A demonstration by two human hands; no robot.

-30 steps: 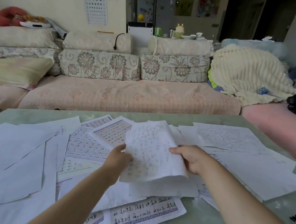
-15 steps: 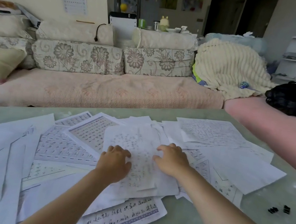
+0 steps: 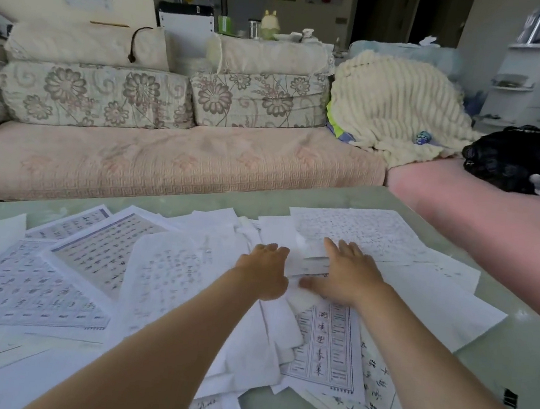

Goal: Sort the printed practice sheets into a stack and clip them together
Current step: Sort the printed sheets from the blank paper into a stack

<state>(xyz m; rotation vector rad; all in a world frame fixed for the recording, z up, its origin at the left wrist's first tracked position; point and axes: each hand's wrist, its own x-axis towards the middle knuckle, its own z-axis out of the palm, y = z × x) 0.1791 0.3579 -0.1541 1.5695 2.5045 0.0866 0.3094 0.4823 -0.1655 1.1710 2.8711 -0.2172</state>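
Note:
Several printed practice sheets (image 3: 98,271) lie scattered and overlapping across the pale green table (image 3: 515,367). My left hand (image 3: 265,269) rests palm down on the papers near the middle, fingers slightly apart. Just to its right, my right hand (image 3: 343,275) lies flat with fingers spread on a white sheet (image 3: 361,231) at the far right of the pile. Neither hand grips a sheet. A sheet with a column of large characters (image 3: 325,345) lies under my right forearm. A black binder clip (image 3: 510,398) sits on the bare table at the right.
A pink-covered sofa (image 3: 163,169) with floral cushions runs along the far table edge. A cream blanket (image 3: 395,104) and a black bag (image 3: 515,157) lie at its right end. A pink seat (image 3: 499,227) borders the table's right side.
A second ago both hands held a sheet up; they laid it on the pile and have now moved forward and right, flat onto the far-right sheets. My view has shifted right.

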